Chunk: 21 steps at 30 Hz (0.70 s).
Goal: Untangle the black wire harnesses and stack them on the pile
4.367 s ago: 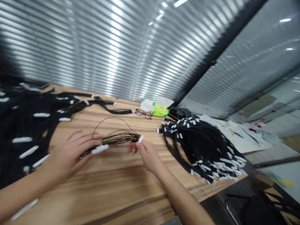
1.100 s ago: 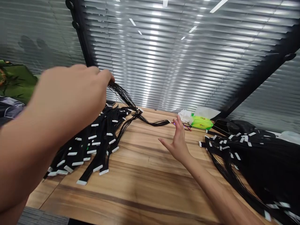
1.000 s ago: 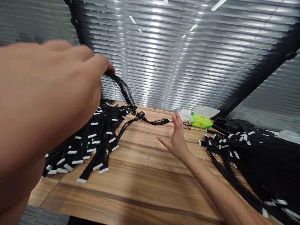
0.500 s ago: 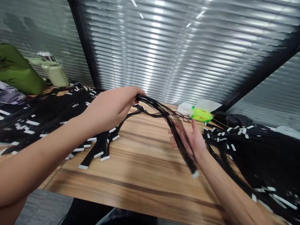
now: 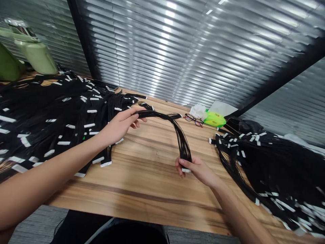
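A black wire harness (image 5: pixel 179 130) with white end connectors arches above the wooden table (image 5: pixel 152 189) between my two hands. My left hand (image 5: pixel 124 123) is closed around its left part, near the middle of the table. Lower and to the right, my right hand (image 5: pixel 194 167) pinches the hanging end just above a white connector (image 5: pixel 186 170). A thinner branch of the harness reaches right to another white connector near the eyeglasses. My fingers partly hide the harness at both grips.
A large heap of black harnesses (image 5: pixel 43 112) covers the left side, and another pile (image 5: pixel 279 166) lies on the right. Eyeglasses (image 5: pixel 194 119), a bright green packet (image 5: pixel 214 119) and crumpled white tissue (image 5: pixel 198 110) sit at the back. A pale green bottle (image 5: pixel 38 56) stands back left, before the blinds.
My right hand, open beside the swinging harness before, has closed on its lower end and moved down-left. My left hand still holds the other part. The view has shifted slightly.
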Tool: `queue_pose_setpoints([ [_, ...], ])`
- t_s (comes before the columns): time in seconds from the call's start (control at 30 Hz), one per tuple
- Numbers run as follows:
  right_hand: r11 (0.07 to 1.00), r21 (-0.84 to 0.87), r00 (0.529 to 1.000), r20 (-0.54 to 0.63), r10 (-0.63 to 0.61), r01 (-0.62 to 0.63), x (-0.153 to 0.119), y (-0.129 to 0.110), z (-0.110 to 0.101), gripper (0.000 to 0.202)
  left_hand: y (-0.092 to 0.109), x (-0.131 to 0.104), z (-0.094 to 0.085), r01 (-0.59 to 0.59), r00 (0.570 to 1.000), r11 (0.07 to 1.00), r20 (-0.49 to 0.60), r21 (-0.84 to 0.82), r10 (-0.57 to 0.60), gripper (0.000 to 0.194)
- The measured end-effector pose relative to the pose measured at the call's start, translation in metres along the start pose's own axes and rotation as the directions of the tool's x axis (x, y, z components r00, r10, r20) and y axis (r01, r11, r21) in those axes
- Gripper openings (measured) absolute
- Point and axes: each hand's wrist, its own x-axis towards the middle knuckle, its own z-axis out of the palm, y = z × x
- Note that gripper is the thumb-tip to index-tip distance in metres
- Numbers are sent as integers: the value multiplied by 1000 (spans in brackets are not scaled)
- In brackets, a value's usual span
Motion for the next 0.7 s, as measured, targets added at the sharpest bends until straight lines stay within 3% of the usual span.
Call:
queue_pose_setpoints([
  [0.07,999,-46,996,-84,-12,9,10,-7,9,51,-8,-4,16,83,990,986,126,-145,-65,67],
  [0.13,999,-33,995,-95,-10,7,19,-12,21,56,-19,-14,37,186,956,948,269,-257,-115,65],
  [0.2,1000,10,999,-42,13,-12,26,-15,31,59,-30,-27,58,284,913,902,378,-325,-152,57],
  [0.3,993,84,995,49,83,-87,34,-17,37,57,-42,-48,79,401,868,834,449,-378,-214,45],
  [0.5,965,142,964,185,193,-221,33,-20,30,57,-43,-62,87,500,824,742,509,-447,-249,57],
  [0.7,972,114,969,162,185,-205,26,-13,34,60,-43,-63,90,498,818,767,512,-405,-261,66],
])
